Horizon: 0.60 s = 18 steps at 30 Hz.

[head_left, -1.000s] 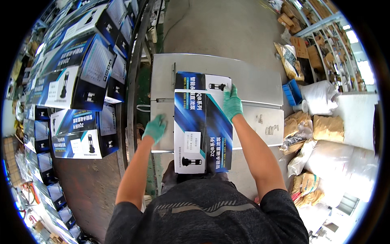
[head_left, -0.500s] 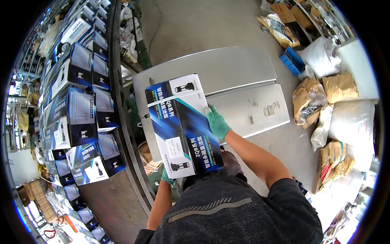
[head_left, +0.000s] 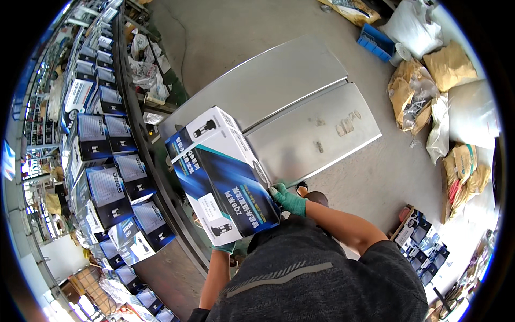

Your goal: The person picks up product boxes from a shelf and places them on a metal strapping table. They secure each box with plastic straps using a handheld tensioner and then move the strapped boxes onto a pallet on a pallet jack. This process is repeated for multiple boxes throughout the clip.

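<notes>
- Surface: grey metal table (head_left: 268, 78) mid-frame, two panels split by a diagonal seam; small marks on the nearer panel.
- Carton (blue, white, black) (head_left: 225, 177): centre-left of frame, slanted, covering the table's near left part; contact with the table cannot be told.
- Right hand (head_left: 290, 200), green glove: grasping the carton's lower right edge.
- Left hand (head_left: 228, 247): at the carton's bottom edge, fingers mostly hidden; grasp cannot be told.
- Room: stacked cartons (head_left: 107, 185) fill frame left, along a dark rail (head_left: 166, 206); blue bin (head_left: 375, 42) upper right, paper bag (head_left: 410, 96) below it.
- Edges: held carton's left side near the rail, tight gap.
- Open room: grey floor (head_left: 214, 35) upper centre, continuing between the table's right edge and the paper bag.
</notes>
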Each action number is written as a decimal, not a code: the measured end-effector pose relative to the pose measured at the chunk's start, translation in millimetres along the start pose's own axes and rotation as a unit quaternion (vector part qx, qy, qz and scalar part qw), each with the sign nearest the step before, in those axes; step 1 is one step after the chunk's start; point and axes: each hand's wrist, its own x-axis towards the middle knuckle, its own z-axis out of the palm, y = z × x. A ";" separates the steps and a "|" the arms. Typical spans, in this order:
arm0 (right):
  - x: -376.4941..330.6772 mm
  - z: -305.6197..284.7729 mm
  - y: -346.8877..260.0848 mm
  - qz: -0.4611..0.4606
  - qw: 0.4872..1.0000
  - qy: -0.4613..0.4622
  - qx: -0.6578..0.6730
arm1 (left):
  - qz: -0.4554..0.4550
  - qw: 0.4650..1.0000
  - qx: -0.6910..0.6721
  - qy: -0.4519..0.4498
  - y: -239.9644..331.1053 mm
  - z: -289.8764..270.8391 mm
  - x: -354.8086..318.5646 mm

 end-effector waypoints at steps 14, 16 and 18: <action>143.0 -13.4 -118.1 -0.118 0.983 0.089 -0.106 | 0.063 0.854 0.451 0.251 79.6 163.3 100.8; 123.5 -5.3 -139.0 -0.088 0.992 0.067 -0.067 | 0.081 0.816 0.486 0.301 92.0 150.9 98.9; 89.9 -7.0 -161.2 -0.100 0.987 0.079 -0.100 | 0.092 0.766 0.535 0.344 88.5 153.2 99.4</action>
